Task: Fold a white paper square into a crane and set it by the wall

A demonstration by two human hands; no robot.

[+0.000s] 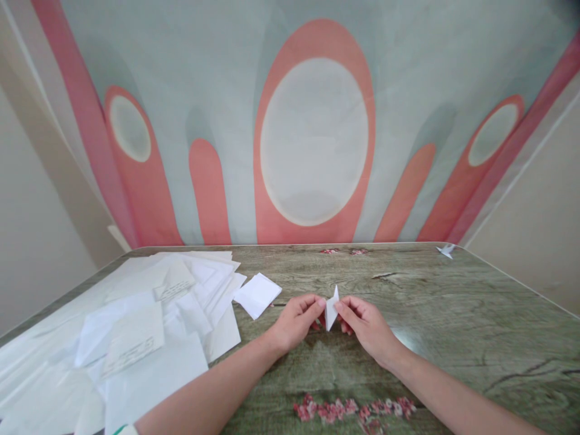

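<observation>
A small folded white paper (331, 311), narrow and pointed at the top, is held upright just above the table between both hands. My left hand (299, 319) pinches its left edge between thumb and fingers. On the opposite side, my right hand (364, 323) grips the paper with thumb and index finger, the other fingers curled behind it. Left of my left hand lies a small stack of square white papers (258, 295).
Many white sheets and packets (158, 356) cover the left part of the wood-patterned table (453, 338). A folded paper crane (446, 251) sits at the far right corner. Behind the table's far edge hangs a backdrop (312, 139) with coral shapes.
</observation>
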